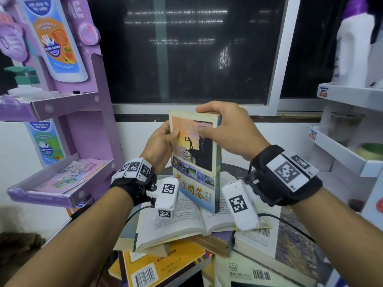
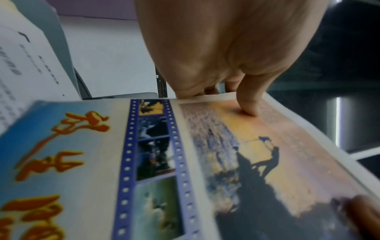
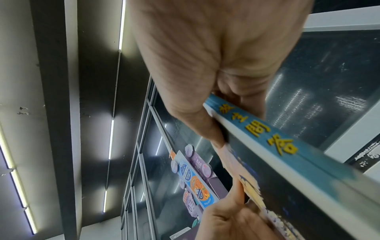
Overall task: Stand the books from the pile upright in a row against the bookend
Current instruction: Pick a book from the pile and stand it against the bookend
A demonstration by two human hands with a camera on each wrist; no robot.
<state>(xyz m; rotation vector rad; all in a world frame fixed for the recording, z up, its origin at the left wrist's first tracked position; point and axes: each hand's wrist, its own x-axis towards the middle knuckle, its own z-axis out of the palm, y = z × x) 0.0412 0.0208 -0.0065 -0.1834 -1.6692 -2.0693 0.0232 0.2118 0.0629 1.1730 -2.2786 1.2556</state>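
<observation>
Hands (image 1: 161, 141) (image 1: 226, 129) hold sunset book (image 1: 194, 160) above pile (image 1: 186, 241).

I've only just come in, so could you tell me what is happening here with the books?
A person is holding one paperback upright in both hands above a messy pile of books. The left hand grips its left edge, thumb on the cover, and the right hand grips its top corner at the spine. An open book lies on top of the pile just beneath. No bookend or standing row is in view, so this book has yet to be placed.
</observation>
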